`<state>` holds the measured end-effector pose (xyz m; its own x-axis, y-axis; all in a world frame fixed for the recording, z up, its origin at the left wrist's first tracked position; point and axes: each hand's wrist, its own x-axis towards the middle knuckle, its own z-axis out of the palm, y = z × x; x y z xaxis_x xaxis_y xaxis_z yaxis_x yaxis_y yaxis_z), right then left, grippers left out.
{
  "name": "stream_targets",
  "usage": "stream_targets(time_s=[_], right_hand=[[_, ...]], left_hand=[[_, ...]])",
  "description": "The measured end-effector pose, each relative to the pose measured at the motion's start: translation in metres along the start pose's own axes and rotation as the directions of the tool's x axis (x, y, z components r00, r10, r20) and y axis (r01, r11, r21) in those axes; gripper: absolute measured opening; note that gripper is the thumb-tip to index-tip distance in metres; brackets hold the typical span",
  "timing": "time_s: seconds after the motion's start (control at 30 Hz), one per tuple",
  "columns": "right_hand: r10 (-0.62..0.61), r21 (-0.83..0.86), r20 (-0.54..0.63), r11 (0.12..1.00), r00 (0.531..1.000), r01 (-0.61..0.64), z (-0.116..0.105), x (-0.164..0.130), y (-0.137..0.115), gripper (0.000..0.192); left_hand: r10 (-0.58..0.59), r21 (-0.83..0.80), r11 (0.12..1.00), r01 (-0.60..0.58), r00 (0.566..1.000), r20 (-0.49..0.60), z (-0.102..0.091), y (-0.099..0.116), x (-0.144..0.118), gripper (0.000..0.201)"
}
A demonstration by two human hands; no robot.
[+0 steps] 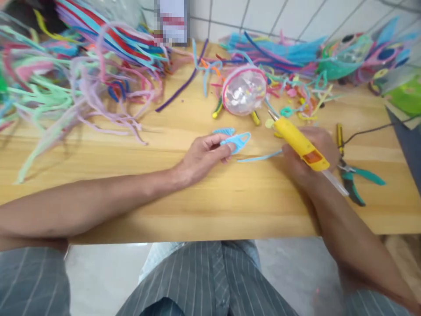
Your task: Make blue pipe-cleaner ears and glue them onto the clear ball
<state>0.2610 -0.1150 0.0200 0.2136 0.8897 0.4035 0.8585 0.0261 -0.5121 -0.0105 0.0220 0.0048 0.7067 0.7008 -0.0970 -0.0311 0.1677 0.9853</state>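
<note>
My left hand pinches a light-blue pipe-cleaner loop just above the wooden table. A second light-blue loop lies just behind it, and a straight light-blue strand lies to its right. My right hand grips a yellow glue gun with its nozzle pointing up-left, towards a clear dome with a pink rim. A clear glue stick pokes out of the gun's back end.
Teal-handled pliers lie right of my right hand, beside a black cord. Heaps of coloured pipe cleaners fill the left and back of the table, with more craft pieces at the back right. A tiled wall stands behind.
</note>
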Motion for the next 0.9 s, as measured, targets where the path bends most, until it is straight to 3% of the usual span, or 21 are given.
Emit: stream_targets(time_s=[0.1,0.2,0.4,0.53,0.6,0.73,0.8,0.9], right_hand=[[-0.077,-0.064,-0.189,0.996,0.979,0.066,0.008,-0.005,0.002,0.017],[-0.020,-0.016,-0.214,1.000,0.977,0.017,0.016,-0.009,0.008,0.023],[0.173,0.190,-0.029,0.968,0.985,-0.164,0.009,0.001,0.020,0.029],[0.244,0.155,0.147,0.951,0.959,-0.266,-0.010,0.010,0.021,0.030],[0.316,0.084,0.147,0.940,0.937,-0.330,-0.019,0.009,0.021,0.029],[0.449,0.050,-0.001,0.892,0.893,-0.449,-0.040,-0.006,0.038,0.032],[0.502,0.088,-0.153,0.865,0.851,-0.494,-0.055,-0.017,0.064,0.033],[0.453,0.043,-0.350,0.882,0.820,-0.469,-0.085,-0.029,0.114,0.032]], left_hand=[[0.002,0.034,0.999,-0.002,1.000,-0.014,0.000,0.001,-0.001,0.027],[0.013,0.053,0.998,-0.012,1.000,-0.015,0.000,-0.001,-0.003,0.027],[0.093,0.073,0.993,-0.091,0.995,-0.021,-0.003,-0.014,-0.001,0.024],[0.107,0.092,0.990,-0.105,0.994,-0.014,-0.004,-0.017,0.001,0.026],[0.109,0.130,0.986,-0.107,0.994,-0.013,-0.004,-0.016,0.001,0.028],[0.140,0.211,0.967,-0.143,0.990,0.029,-0.002,-0.011,-0.001,0.034],[0.146,0.234,0.960,-0.152,0.988,0.045,-0.002,-0.009,-0.002,0.035],[0.142,0.265,0.953,-0.150,0.989,0.048,0.000,-0.007,-0.002,0.034]])
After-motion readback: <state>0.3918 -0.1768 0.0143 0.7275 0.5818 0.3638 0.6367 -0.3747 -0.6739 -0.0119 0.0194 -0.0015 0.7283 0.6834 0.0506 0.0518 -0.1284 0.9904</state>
